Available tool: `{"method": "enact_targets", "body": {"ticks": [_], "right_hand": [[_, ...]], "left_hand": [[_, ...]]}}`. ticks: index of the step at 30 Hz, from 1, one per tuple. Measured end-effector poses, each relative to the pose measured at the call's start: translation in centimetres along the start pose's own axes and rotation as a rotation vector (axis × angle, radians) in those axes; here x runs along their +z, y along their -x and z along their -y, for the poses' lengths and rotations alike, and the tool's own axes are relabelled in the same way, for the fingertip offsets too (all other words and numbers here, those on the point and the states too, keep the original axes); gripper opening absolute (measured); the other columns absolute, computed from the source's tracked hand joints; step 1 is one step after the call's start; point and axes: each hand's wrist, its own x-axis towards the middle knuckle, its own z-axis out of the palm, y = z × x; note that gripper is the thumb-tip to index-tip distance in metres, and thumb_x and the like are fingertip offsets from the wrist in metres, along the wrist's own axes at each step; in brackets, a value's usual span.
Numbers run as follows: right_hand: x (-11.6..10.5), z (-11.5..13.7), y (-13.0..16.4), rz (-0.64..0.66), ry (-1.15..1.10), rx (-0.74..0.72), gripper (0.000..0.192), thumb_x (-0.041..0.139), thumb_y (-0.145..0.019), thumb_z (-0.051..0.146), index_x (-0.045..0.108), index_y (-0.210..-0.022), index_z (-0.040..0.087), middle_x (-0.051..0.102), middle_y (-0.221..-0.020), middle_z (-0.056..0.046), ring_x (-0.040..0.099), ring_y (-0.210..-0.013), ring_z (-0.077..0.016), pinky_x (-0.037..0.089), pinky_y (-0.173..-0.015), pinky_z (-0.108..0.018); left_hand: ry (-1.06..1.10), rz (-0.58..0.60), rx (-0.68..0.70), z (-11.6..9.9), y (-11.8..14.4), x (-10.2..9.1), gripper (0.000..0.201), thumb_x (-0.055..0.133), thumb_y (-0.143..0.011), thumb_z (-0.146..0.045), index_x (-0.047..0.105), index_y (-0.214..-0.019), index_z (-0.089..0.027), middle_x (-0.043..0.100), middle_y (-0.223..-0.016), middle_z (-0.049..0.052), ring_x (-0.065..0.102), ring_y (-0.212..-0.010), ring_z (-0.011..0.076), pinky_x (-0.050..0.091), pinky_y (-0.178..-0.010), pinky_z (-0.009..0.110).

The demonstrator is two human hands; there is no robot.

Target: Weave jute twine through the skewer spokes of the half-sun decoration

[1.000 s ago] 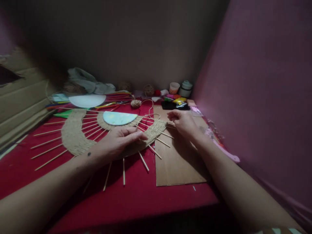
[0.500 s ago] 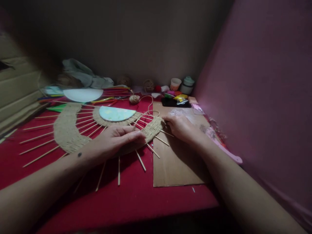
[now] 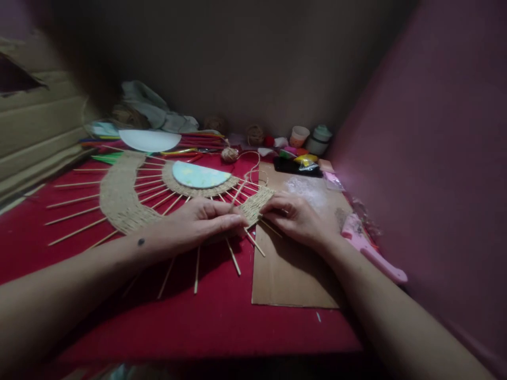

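A half-round piece of woven twine point(image 3: 122, 195) on thin wooden sticks point(image 3: 196, 272) fans out in front of me, with a pale blue-green half disc point(image 3: 202, 175) at its centre. My left hand point(image 3: 209, 219) is closed on the outer band near its right side, thumb on top, fingertips partly hidden beneath. My right hand point(image 3: 297, 214) has its fingers bent and closed on the band's right end. From my left fingers a strand of twine point(image 3: 246, 177) runs up and loops toward a small twine ball point(image 3: 229, 154) at the back.
A cardboard sheet point(image 3: 293, 285) lies under the right side, on a red cloth point(image 3: 166, 332). Beyond are a black flat object point(image 3: 283, 166), a cup point(image 3: 299, 136), a lidded jar point(image 3: 320, 140) and a white half disc point(image 3: 149, 140). A pink tool point(image 3: 374, 250) lies by the right wall.
My right hand has moved from the band's upper corner down along its right end, nearer my left hand. The view has shifted slightly. The left hand keeps its hold.
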Motion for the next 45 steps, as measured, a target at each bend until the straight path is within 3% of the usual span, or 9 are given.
{"method": "enact_targets", "body": {"ticks": [10,17,21,25,29,37,41,45], "right_hand": [[1.1,0.2,-0.2,0.039,-0.098,0.005,0.009,0.064,-0.078,0.008,0.067,-0.076,0.016,0.063,-0.082,-0.002,0.057,-0.08,-0.0123,0.046,-0.074,-0.026],[0.4,0.0,-0.3,0.093,-0.123,0.024,0.017,0.061,-0.074,0.001,0.067,-0.073,0.016,0.06,-0.08,-0.001,0.056,-0.079,-0.0114,0.045,-0.075,-0.025],[0.1,0.2,-0.4,0.169,-0.108,0.002,0.018,0.059,-0.076,0.002,0.066,-0.068,0.017,0.058,-0.079,0.0,0.055,-0.076,-0.0102,0.045,-0.073,-0.025],[0.2,-0.2,-0.4,0.161,-0.17,0.009,0.019,0.06,-0.074,0.0,0.068,-0.071,0.017,0.058,-0.078,0.0,0.056,-0.077,-0.0101,0.046,-0.073,-0.024],[0.4,-0.8,-0.3,0.152,-0.188,-0.011,0.018,0.061,-0.074,0.001,0.067,-0.069,0.017,0.059,-0.08,0.001,0.056,-0.079,-0.0108,0.046,-0.076,-0.025],[0.4,-0.8,-0.4,0.166,-0.163,0.005,0.016,0.06,-0.075,0.002,0.067,-0.069,0.016,0.059,-0.079,0.0,0.055,-0.076,-0.0107,0.045,-0.074,-0.025],[0.4,-0.6,-0.3,0.168,-0.158,0.007,0.02,0.058,-0.074,-0.001,0.067,-0.069,0.016,0.057,-0.078,0.001,0.054,-0.076,-0.0103,0.044,-0.074,-0.024],[0.4,-0.6,-0.2,0.162,-0.176,-0.015,0.02,0.058,-0.075,0.0,0.066,-0.068,0.017,0.057,-0.079,0.002,0.054,-0.076,-0.0097,0.044,-0.073,-0.023]], "left_hand": [[-0.277,0.058,0.128,-0.6,0.7,0.4,0.032,0.051,-0.088,-0.042,0.073,-0.089,-0.02,0.069,-0.077,0.002,0.064,-0.073,0.0171,0.051,-0.067,0.025],[-0.342,0.051,0.205,-0.3,1.0,0.6,0.025,0.054,-0.087,-0.036,0.073,-0.098,-0.025,0.072,-0.088,0.003,0.066,-0.08,0.0181,0.053,-0.072,0.025],[-0.437,0.066,0.362,-0.3,1.4,1.3,0.025,0.05,-0.089,-0.031,0.072,-0.101,-0.025,0.071,-0.093,0.005,0.065,-0.085,0.0193,0.053,-0.077,0.027],[-0.563,0.101,0.597,0.1,2.0,3.0,0.024,0.048,-0.091,-0.02,0.068,-0.106,-0.021,0.069,-0.1,0.008,0.063,-0.09,0.0173,0.052,-0.081,0.026],[-0.647,0.096,0.711,0.5,2.5,4.7,0.022,0.048,-0.091,-0.017,0.066,-0.105,-0.018,0.068,-0.103,0.01,0.063,-0.091,0.0161,0.051,-0.082,0.023],[-0.734,0.203,0.797,0.4,3.0,4.9,0.035,0.04,-0.089,-0.011,0.06,-0.117,-0.02,0.07,-0.102,0.011,0.061,-0.106,0.0225,0.039,-0.106,0.04],[-0.7,0.126,0.782,0.5,3.1,4.8,0.031,0.04,-0.088,-0.009,0.064,-0.104,-0.021,0.071,-0.099,0.009,0.061,-0.103,0.0225,0.039,-0.104,0.042],[-0.666,0.074,0.662,0.6,2.8,4.0,0.026,0.043,-0.09,-0.017,0.068,-0.092,-0.023,0.07,-0.085,0.006,0.064,-0.087,0.0204,0.041,-0.1,0.041]]}}
